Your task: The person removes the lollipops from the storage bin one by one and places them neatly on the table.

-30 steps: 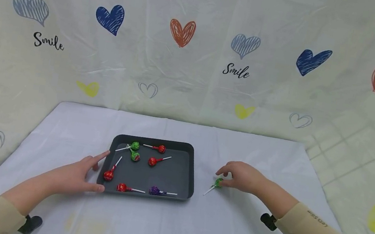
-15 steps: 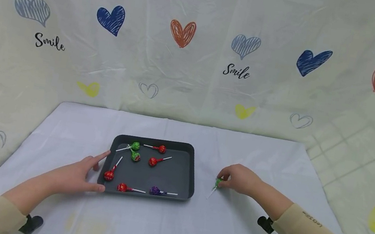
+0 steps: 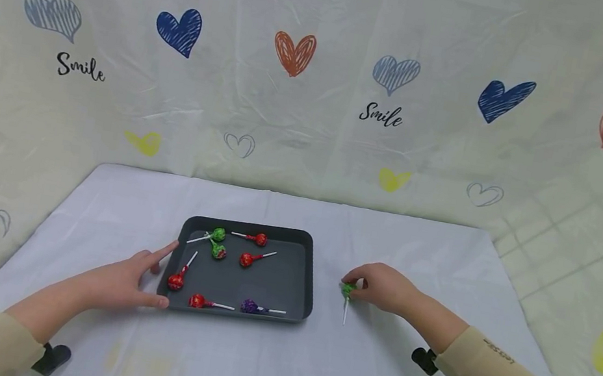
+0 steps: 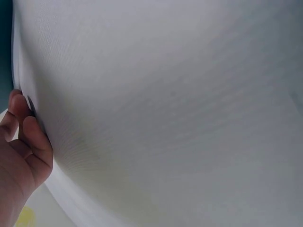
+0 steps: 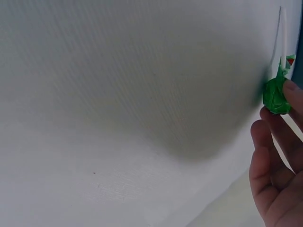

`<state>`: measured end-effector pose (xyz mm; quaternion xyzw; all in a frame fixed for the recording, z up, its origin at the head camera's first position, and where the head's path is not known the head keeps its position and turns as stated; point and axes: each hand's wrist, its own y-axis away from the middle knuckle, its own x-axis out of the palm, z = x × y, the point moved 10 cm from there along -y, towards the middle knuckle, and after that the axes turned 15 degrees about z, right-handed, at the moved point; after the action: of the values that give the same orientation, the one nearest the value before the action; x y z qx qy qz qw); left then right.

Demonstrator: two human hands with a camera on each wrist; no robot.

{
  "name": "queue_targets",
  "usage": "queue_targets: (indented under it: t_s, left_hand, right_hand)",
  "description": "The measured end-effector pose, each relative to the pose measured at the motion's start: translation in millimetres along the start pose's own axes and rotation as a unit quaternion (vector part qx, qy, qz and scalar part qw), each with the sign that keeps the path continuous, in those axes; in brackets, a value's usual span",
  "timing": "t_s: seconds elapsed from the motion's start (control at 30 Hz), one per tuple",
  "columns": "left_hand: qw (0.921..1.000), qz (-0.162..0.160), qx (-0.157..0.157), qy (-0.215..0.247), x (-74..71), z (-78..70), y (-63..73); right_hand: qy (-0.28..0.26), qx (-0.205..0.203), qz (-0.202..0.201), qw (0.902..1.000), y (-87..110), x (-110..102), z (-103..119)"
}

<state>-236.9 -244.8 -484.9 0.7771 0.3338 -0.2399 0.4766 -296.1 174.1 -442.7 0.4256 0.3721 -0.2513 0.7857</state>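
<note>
Between thumb and fingers my right hand [image 3: 385, 288] pinches the green head of a lollipop [image 5: 276, 96], right of the tray. Its white stick points toward me in the head view. My left hand [image 3: 123, 283] rests at the left side of a dark grey tray [image 3: 273, 289], index finger and thumb spread and touching its rim. Two green lollipops [image 3: 217, 251] lie crossed at the tray's back left. Several red lollipops [image 3: 176, 280] are spread about in it, and a purple lollipop [image 3: 249, 306] lies along the front edge. In the left wrist view the left fingers [image 4: 35, 135] show at the left edge.
A white cloth [image 3: 250, 364] covers the table, with a faint yellowish patch [image 3: 148, 369] near the front left. Behind the table hangs a pale sheet [image 3: 322, 132] printed with hearts and the word Smile.
My right hand has closed its fingers on the green lollipop and shifted slightly left. The stick has swung from pointing front-left to pointing straight toward me. The left hand and tray stay put.
</note>
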Motion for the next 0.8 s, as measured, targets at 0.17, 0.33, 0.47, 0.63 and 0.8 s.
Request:
queue_targets:
  t_s: [0.17,0.33,0.47,0.63,0.8]
  left_hand:
    - [1.0,0.005,-0.001,0.005,0.3,0.6,-0.1]
    - [1.0,0.007,-0.002,0.007,0.2,0.9,-0.3]
    - [0.9999,0.009,-0.003,0.009,0.5,0.2,-0.2]
    - [0.9999,0.009,-0.005,0.011,0.6,0.6,-0.6]
    - [0.9999,0.009,-0.002,0.01,0.9,1.4,-1.8]
  right_hand:
    - [-0.002,-0.012,-0.002,0.9999,-3.3,0.2,0.7]
    - [0.001,-0.027,0.001,0.9996,-6.1,2.1,-1.9]
    - [0.004,-0.041,0.002,0.9992,-7.3,2.7,-2.8]
    - [0.006,-0.043,0.002,0.999,-8.2,1.0,-2.5]
    - [-0.004,-0.048,0.007,0.9988,-9.9,0.4,-2.7]
